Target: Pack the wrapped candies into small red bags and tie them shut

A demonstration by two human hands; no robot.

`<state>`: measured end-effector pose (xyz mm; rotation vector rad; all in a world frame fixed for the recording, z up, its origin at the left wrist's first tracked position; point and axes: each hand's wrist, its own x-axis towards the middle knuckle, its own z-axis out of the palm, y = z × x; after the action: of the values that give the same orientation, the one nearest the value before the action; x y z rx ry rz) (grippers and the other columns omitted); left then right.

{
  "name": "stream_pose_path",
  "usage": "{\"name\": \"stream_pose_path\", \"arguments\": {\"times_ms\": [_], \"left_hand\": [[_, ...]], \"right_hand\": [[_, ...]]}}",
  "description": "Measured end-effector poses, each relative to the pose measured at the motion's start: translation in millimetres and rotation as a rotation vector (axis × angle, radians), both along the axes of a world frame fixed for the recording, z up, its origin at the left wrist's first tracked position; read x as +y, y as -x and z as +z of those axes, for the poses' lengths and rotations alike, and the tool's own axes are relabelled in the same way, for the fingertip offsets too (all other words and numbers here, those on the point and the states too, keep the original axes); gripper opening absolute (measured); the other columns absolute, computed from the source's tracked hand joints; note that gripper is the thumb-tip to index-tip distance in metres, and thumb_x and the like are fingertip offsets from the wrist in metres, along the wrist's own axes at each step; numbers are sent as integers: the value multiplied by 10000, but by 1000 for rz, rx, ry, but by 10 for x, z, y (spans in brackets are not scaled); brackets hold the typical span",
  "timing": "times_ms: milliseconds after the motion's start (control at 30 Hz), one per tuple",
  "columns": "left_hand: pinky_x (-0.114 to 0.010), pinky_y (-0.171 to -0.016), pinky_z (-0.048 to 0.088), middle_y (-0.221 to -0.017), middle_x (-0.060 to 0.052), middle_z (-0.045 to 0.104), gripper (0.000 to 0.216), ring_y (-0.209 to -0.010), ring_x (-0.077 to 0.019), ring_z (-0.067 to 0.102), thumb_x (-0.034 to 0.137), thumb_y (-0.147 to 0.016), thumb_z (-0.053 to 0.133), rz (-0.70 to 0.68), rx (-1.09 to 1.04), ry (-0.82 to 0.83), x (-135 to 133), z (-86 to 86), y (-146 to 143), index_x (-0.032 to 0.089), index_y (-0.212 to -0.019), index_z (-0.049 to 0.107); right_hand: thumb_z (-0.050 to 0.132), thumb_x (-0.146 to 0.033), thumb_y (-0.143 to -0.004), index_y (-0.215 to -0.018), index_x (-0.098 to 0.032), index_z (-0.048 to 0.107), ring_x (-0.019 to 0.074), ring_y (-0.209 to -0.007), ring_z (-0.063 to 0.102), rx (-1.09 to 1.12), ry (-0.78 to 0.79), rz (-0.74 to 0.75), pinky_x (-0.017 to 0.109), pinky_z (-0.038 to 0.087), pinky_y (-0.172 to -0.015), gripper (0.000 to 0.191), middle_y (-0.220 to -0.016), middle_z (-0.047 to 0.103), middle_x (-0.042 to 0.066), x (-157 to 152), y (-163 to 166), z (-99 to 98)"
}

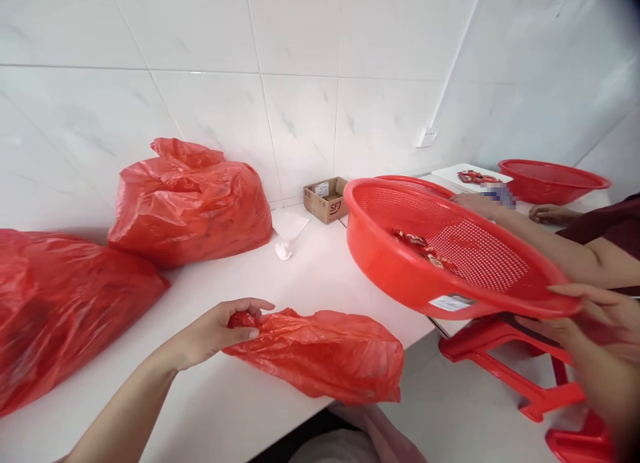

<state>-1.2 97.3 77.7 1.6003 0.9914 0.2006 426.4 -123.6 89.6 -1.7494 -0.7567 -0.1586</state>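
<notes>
My left hand (227, 333) is closed on the edge of a crumpled red plastic bag (330, 356) that lies slack along the table's near edge. At the right, my right hand (595, 323) grips the rim of a big red plastic sieve basket (380, 269), thumb over the top. The basket is tilted, its left part above the table and its right end past the table's edge. Several small reddish-brown pieces (425, 249) lie inside it, too small to name; a white label (451, 303) is on its outer side.
Two full red bags (195, 209) stand on the white table (220, 276) at the left. By the wall are a small cardboard box (326, 199) and crumpled white paper (283, 251). Another person's arm (540, 243), a white tray (450, 173), another basket (555, 183) and red stools (515, 369) are right.
</notes>
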Motion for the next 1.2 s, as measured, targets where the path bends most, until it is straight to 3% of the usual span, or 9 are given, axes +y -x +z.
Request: {"name": "stream_pose_path", "arguments": {"times_ms": [267, 367, 467, 567, 700, 833, 1000, 1100, 1200], "left_hand": [[-221, -553, 358, -714, 21, 573, 324, -603, -119, 490, 519, -828, 635, 216, -113, 45, -69, -74, 45, 199, -873, 606], [-212, -527, 341, -656, 44, 536, 333, -548, -103, 454, 522, -800, 667, 322, -160, 56, -81, -93, -23, 207, -860, 576], [-202, -515, 344, -685, 41, 552, 340, -548, -99, 462, 528, -804, 662, 351, -203, 48, -90, -132, -61, 212, -896, 574], [-228, -571, 430, -844, 5, 606, 348, -635, -129, 554, 536, -840, 617, 316, -195, 43, -73, -179, 9, 229, -999, 577], [-324, -805, 535, -1335, -81, 524, 524, -1023, -232, 634, 549, -885, 536, 274, -135, -54, -87, -218, 161, 348, -1355, 423], [-474, -993, 471, -1605, -49, 194, 813, -1356, -339, 404, 527, -817, 634, 199, 31, -474, -271, -248, 97, 467, -1495, 191], [-571, -1019, 399, -1531, -63, 384, 709, -1299, -391, 451, 388, -797, 673, 100, 291, -1018, -415, -344, -205, 423, -1447, 390], [-475, -906, 476, -1232, -85, 650, 452, -1094, -324, 603, 293, -898, 493, 152, 374, -901, -249, -377, -224, 322, -1347, 538], [-389, -835, 490, -1033, -54, 690, 305, -945, -260, 646, 300, -920, 428, 391, 269, -721, -30, -350, -72, 265, -1150, 625]], "right_hand": [[654, -531, -714, -1050, -261, 626, 262, -934, 692, 28, 253, 102, 310, 557, -672, 432, -1089, 688, 45, 632, 272, -484], [611, -503, -795, -1167, -258, 590, 260, -1086, 652, 48, 225, 281, 355, 564, -834, 446, -1227, 641, 67, 901, 312, -619], [581, -479, -856, -1435, -284, 382, 241, -1213, 589, 89, 286, 596, 382, 513, -977, 643, -1463, 461, 103, 1106, 333, -645], [572, -473, -879, -1532, -283, 178, 247, -1081, 664, 66, 356, 556, 427, 532, -934, 785, -1344, 568, 139, 1102, 432, -470], [539, -433, -915, -1282, -274, 539, 208, -908, 678, -132, 252, 431, 357, 547, -862, 400, -1019, 691, 56, 935, 866, -79], [486, -304, -956, -1028, -261, 679, 168, -914, 654, -274, 428, 984, 280, 530, -818, 211, -1025, 698, 22, 1060, 1449, -26], [450, -148, -939, -1077, -210, 697, 210, -989, 641, -493, 550, 1076, 349, 497, -861, 290, -1068, 710, 55, 1443, 1791, -389], [473, -143, -932, -1066, -223, 713, 216, -962, 642, -580, 647, 1175, 372, 476, -882, 286, -1009, 724, 52, 1490, 1786, -465], [553, -145, -898, -972, -251, 734, 188, -950, 640, -624, 719, 1426, 363, 429, -959, 222, -968, 726, 14, 1402, 1663, -409]]}}
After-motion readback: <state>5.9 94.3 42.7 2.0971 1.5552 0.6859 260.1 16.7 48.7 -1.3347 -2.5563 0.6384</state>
